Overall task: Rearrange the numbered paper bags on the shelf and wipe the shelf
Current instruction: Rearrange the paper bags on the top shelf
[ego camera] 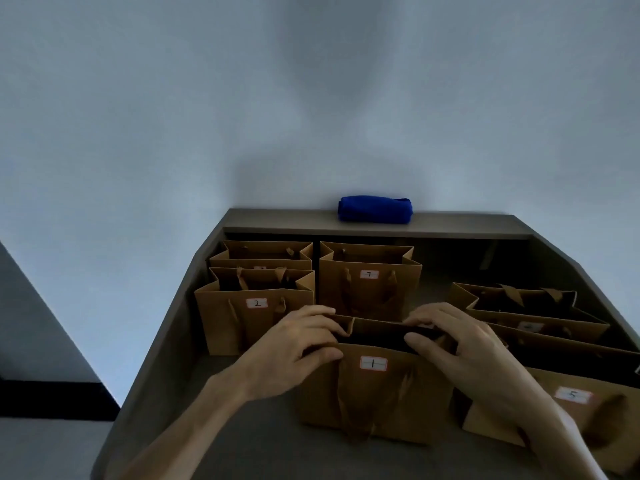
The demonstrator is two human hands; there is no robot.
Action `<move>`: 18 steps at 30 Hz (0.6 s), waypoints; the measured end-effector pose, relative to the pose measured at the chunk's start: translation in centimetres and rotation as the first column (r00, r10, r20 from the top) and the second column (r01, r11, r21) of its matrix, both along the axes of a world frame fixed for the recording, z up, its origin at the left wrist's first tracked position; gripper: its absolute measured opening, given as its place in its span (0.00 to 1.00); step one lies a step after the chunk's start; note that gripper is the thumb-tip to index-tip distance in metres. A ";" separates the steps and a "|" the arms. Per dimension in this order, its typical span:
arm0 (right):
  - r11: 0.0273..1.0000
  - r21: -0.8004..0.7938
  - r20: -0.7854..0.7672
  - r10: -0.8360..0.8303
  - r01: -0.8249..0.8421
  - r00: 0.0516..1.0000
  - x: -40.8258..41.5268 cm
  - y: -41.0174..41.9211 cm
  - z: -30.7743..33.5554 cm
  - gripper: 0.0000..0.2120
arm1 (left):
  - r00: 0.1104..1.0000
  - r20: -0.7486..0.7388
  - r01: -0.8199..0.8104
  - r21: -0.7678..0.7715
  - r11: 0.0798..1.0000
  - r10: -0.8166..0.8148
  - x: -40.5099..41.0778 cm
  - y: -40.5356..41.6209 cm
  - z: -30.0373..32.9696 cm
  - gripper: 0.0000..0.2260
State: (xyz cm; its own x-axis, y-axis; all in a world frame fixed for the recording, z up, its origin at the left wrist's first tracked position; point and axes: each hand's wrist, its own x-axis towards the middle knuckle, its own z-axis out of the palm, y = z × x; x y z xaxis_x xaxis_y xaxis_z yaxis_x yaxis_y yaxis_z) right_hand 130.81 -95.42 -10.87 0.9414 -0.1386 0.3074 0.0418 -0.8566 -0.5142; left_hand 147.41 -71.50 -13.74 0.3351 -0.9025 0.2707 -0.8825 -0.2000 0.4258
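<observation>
Both hands pinched the top rim of bag 1 (374,386) at six o'clock: the left hand (301,344) and right hand (464,355) each closed on a corner, likely for a level lift. Bag 2 (254,320) stood at ten o'clock, bag 7 (369,289) at twelve, bag 5 (571,410) at four. The blue cloth (375,209) lay folded on the upper ledge (277,220), unused.
</observation>
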 end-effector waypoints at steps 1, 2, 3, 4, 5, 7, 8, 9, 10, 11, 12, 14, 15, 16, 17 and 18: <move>1.000 -0.002 0.000 0.013 -0.013 1.000 0.2 0.3 -0.1 0.11 | 1.000 0.019 -0.020 -0.001 1.000 0.020 0.1 0.9 -0.2 0.14; 1.000 -0.010 0.006 0.029 -0.029 1.000 0.5 0.6 -0.2 0.10 | 0.998 0.037 -0.047 -0.002 0.999 0.047 0.3 1.9 -0.4 0.15; 0.999 -0.019 0.006 0.047 -0.047 0.999 0.9 1.0 -0.3 0.11 | 0.995 0.053 -0.079 -0.006 0.997 0.079 0.4 2.9 -0.5 0.17; 0.997 -0.023 0.003 0.067 -0.067 0.998 1.3 1.4 -0.4 0.11 | 0.991 0.068 -0.113 -0.013 0.994 0.113 0.7 4.0 -0.6 0.17; 0.996 -0.023 -0.003 0.086 -0.086 0.996 1.8 1.9 -0.6 0.13 | 0.986 0.081 -0.141 -0.025 0.990 0.143 0.9 5.0 -0.5 0.18; 0.992 -0.018 -0.025 0.124 -0.124 0.992 2.8 3.0 -1.0 0.14 | 0.977 0.097 -0.188 -0.053 0.981 0.192 1.4 7.1 -0.3 0.19; 0.990 -0.020 -0.037 0.141 -0.142 0.989 3.4 3.6 -1.2 0.13 | 0.971 0.099 -0.212 -0.057 0.976 0.217 1.7 8.0 -0.2 0.19; 0.987 -0.026 -0.044 0.157 -0.158 0.987 3.9 4.1 -1.5 0.13 | 0.965 0.103 -0.238 -0.054 0.970 0.243 2.1 9.0 -0.2 0.19; 0.985 -0.029 -0.048 0.172 -0.173 0.984 4.4 4.7 -1.7 0.13 | 0.957 0.109 -0.263 -0.048 0.964 0.267 2.4 9.8 -0.1 0.19; 0.982 -0.022 -0.051 0.185 -0.187 0.981 5.0 5.3 -2.0 0.13 | 0.951 0.113 -0.286 -0.042 0.957 0.289 2.7 10.5 -0.1 0.19; 0.980 -0.008 -0.049 0.200 -0.201 0.978 5.5 5.8 -2.3 0.13 | 0.944 0.114 -0.306 -0.037 0.951 0.309 2.9 11.2 -0.2 0.20; 0.973 0.030 -0.032 0.230 -0.229 0.973 6.4 6.8 -2.7 0.13 | 0.931 0.115 -0.344 -0.038 0.938 0.346 3.4 12.3 -0.2 0.23; 0.969 0.044 -0.017 0.243 -0.242 0.970 6.9 7.2 -2.9 0.13 | 0.926 0.114 -0.358 -0.045 0.933 0.361 3.6 12.7 -0.3 0.24; 0.966 0.052 -0.003 0.254 -0.254 0.967 7.3 7.5 -3.0 0.13 | 0.921 0.112 -0.370 -0.051 0.928 0.373 3.8 13.1 -0.3 0.25; 0.964 0.057 0.007 0.261 -0.261 0.965 7.6 7.8 -3.1 0.13 | 0.917 0.106 -0.381 -0.054 0.923 0.384 4.0 13.4 -0.3 0.25; 0.963 0.060 0.011 0.264 -0.265 0.964 7.9 8.0 -3.1 0.13 | 0.914 0.096 -0.391 -0.055 0.919 0.395 4.2 13.5 -0.4 0.25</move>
State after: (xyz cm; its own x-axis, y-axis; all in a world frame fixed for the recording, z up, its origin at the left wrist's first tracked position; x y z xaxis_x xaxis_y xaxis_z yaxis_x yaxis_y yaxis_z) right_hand 138.69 -87.43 -13.99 0.9462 0.0969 0.3086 0.2641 -0.7823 -0.5642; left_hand 151.62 -57.97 -14.10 0.6292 -0.6935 0.3511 -0.7752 -0.5264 0.3493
